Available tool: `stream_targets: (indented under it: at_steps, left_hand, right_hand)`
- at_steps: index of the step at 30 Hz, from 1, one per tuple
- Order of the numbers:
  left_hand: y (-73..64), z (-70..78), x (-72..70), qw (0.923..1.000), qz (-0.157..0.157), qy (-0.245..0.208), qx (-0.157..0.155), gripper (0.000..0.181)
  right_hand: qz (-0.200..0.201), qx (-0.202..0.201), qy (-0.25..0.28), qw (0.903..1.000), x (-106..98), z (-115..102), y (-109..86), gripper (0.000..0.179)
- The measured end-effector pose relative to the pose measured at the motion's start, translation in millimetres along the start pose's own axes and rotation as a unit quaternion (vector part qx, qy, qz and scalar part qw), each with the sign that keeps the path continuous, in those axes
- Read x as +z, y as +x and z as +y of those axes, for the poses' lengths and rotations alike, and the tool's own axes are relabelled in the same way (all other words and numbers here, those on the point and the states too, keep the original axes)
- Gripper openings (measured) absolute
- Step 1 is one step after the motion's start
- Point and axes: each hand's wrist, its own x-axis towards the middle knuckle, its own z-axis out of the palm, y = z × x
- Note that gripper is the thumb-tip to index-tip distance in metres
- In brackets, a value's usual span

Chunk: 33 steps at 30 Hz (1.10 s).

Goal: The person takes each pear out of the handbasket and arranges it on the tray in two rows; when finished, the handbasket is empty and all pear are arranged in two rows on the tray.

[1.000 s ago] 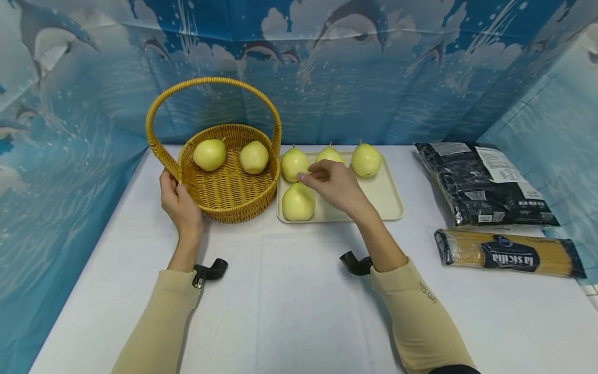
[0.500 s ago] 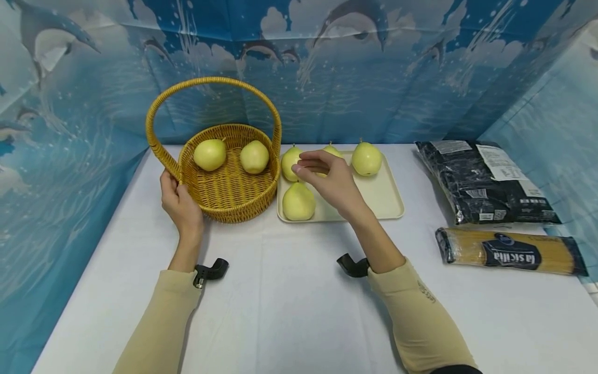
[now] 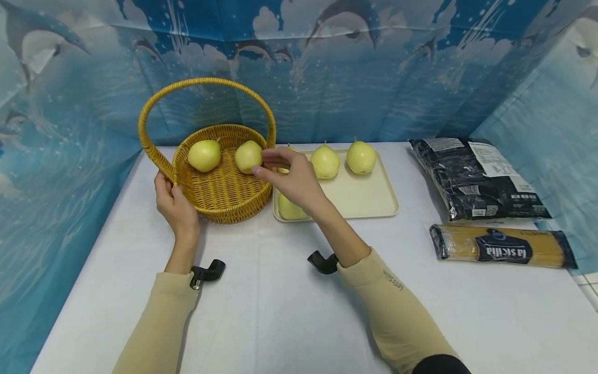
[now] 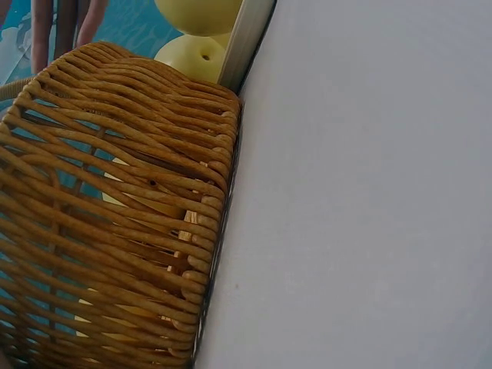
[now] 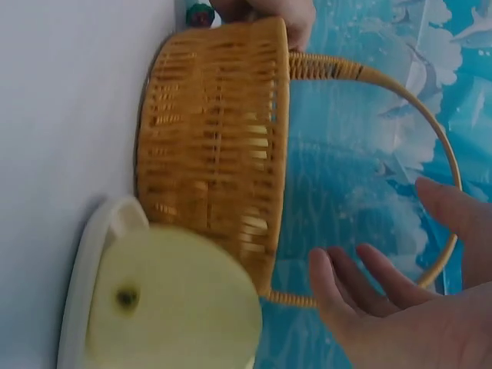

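Observation:
A yellow wicker basket (image 3: 229, 210) with a tall arched handle stands on the table at the left, two pale green pears (image 3: 204, 156) inside. My left hand (image 3: 178, 208) grips its left rim near the handle's base, thumb on the near side. Over the left end of a cream tray (image 3: 359, 202) hovers my right hand (image 3: 296, 179), its fingertips at the basket's right edge. Nothing shows between its spread thumb and fingers in the right wrist view. Several pears (image 3: 325, 161) lie on the tray. My right hand partly covers the ones at its left end.
A black plastic package (image 3: 476, 179) with white labels lies at the right of the white-covered table (image 3: 280, 311). In front of it is a pack of spaghetti (image 3: 504, 245). A blue dolphin-print cloth (image 3: 327, 93) hangs behind the table.
My right hand has moved left from above the tray's pears to the basket's right edge, holding nothing. My left hand keeps its grip on the basket. The head view has shifted slightly.

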Motion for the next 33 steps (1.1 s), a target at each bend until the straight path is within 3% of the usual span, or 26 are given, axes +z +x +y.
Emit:
stream_targets:
  at_steps: [5, 16, 25, 33]
  left_hand:
    - [-4.5, 17.9, 3.6, 0.9999, 0.001, -0.013, -0.006, 0.049]
    - [-3.3, 19.6, 1.6, 0.9999, 0.010, -0.003, -0.006, 0.050]
    - [6.5, -7.2, -1.6, 0.9999, 0.015, 0.005, 0.001, 0.049]
    - [3.5, -12.1, -3.0, 0.9999, 0.008, 0.004, -0.007, 0.049]
  right_hand:
    - [0.016, 0.006, 0.002, 0.9998, 23.0, -9.0, 10.4, 0.057]
    - [0.077, 0.054, -0.024, 0.9953, 58.7, -12.8, 40.4, 0.068]
    - [0.092, 0.110, -0.016, 0.9896, 71.1, -8.9, 55.8, 0.090]
    - [0.080, 0.141, -0.055, 0.9852, 73.9, 1.2, 68.7, 0.091]
